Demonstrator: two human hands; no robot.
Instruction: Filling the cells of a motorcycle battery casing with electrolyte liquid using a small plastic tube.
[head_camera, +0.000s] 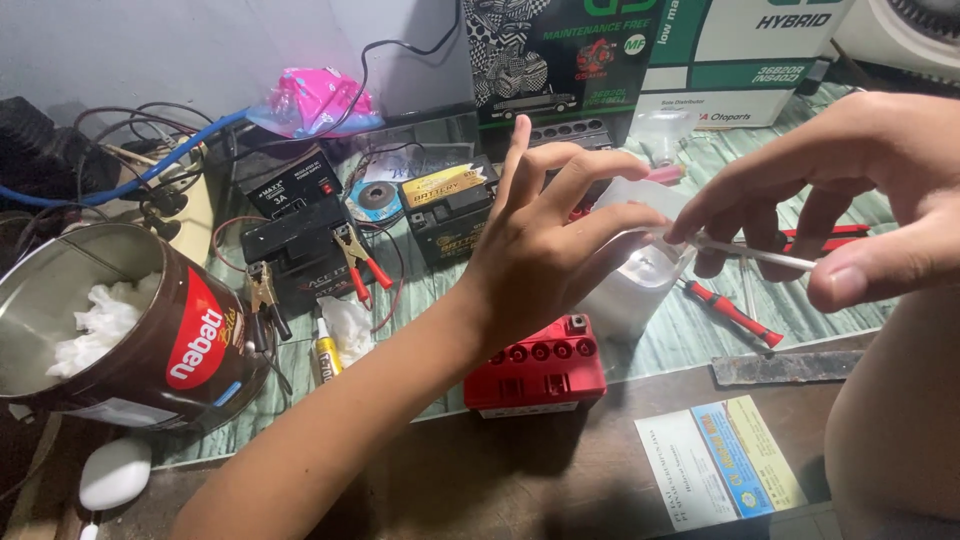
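Cluttered bench (560, 470) with three small batteries, left hand (545, 250) spread, right hand (860, 190) grip pinching one thin clear tube (755, 253).

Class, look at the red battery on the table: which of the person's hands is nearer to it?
Left. The left hand hovers just above and behind the red battery; the right hand is farther off to its right, pinching a thin white tube.

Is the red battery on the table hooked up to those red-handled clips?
No, the red battery sits free near the table edge, while the red-handled clips lie on the black battery farther left.
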